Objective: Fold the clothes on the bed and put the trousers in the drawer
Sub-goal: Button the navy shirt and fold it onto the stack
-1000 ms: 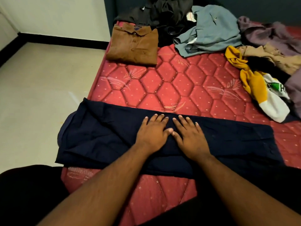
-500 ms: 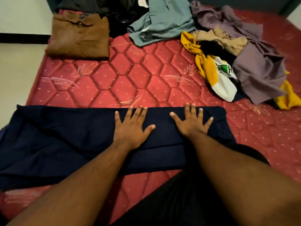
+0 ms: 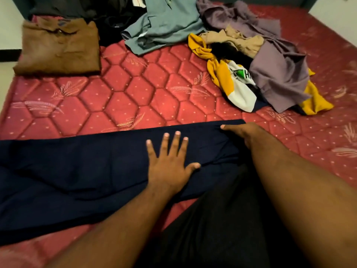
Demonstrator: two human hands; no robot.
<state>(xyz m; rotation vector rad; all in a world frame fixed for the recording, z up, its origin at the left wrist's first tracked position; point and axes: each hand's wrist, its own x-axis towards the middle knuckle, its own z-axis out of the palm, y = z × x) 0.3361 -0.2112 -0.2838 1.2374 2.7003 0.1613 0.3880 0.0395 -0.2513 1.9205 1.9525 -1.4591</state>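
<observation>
Dark navy trousers (image 3: 77, 175) lie flat across the near part of the red quilted mattress (image 3: 135, 93), their length running left to right. My left hand (image 3: 170, 163) presses flat on them with fingers spread, near their right part. At the trousers' right end my right hand (image 3: 245, 136) grips the hem, one fingertip showing on top and the other fingers hidden at the cloth's edge. No drawer is in view.
A folded brown polo shirt (image 3: 59, 47) lies at the far left. Unfolded clothes are heaped along the far side: black garments (image 3: 108, 14), a grey-blue shirt (image 3: 164, 24), a purple garment (image 3: 278, 74), a yellow-and-white shirt (image 3: 231, 82). Pale floor (image 3: 5, 74) borders the mattress on the left.
My right hand slid right along the trousers to their end and took hold of the hem. My left hand also shifted right, staying flat. The view turned right.
</observation>
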